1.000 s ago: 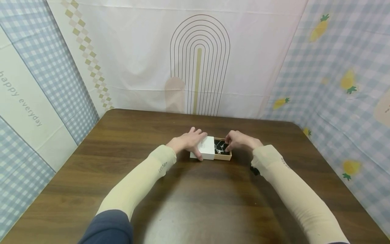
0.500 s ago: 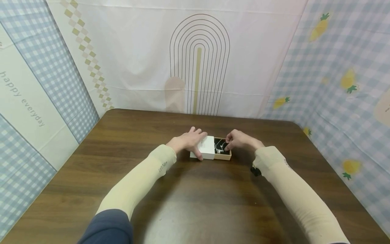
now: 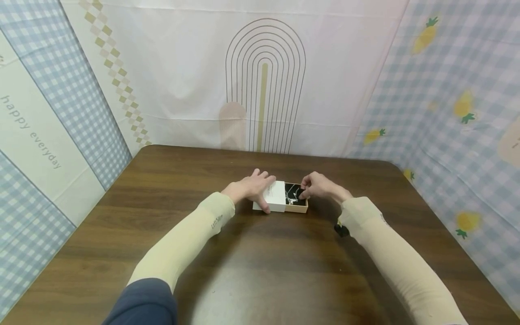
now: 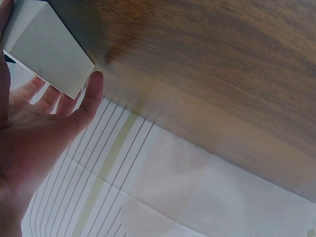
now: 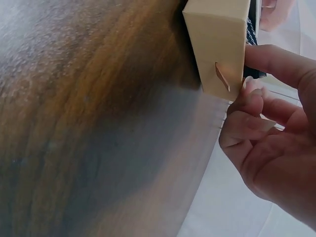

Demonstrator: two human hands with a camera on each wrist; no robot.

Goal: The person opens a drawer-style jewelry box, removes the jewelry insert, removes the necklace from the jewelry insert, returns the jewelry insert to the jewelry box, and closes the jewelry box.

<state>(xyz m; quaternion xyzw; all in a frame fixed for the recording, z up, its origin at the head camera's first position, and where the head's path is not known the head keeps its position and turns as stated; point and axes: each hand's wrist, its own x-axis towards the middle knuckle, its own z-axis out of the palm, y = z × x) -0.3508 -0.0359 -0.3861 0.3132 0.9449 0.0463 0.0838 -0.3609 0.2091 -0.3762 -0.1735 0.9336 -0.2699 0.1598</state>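
Observation:
A white box sleeve point(image 3: 277, 197) lies in the middle of the table, with a tan drawer tray point(image 3: 296, 209) pulled partway out of its right side. The tray holds a black insert point(image 3: 289, 188) bearing a silver necklace point(image 3: 292, 199). My left hand point(image 3: 257, 186) grips the sleeve, thumb on the near side and fingers over the far side. At the tray's right end, my right hand point(image 3: 319, 185) pinches the black insert's edge with curled fingers. In the right wrist view, the end of the tray point(image 5: 219, 44) shows a small slit, and the hand partly hides the insert.
The brown wooden table point(image 3: 260, 262) extends around the box on all sides. A white curtain point(image 3: 183, 81) with printed arches hangs behind it, and checked cloth point(image 3: 459, 149) hangs at the right. A small black object point(image 3: 341, 230) shows beneath the right wrist.
My right hand has shifted slightly at the tray's right end, its wrist a little lower and further right. The left hand and the box stay nearly still.

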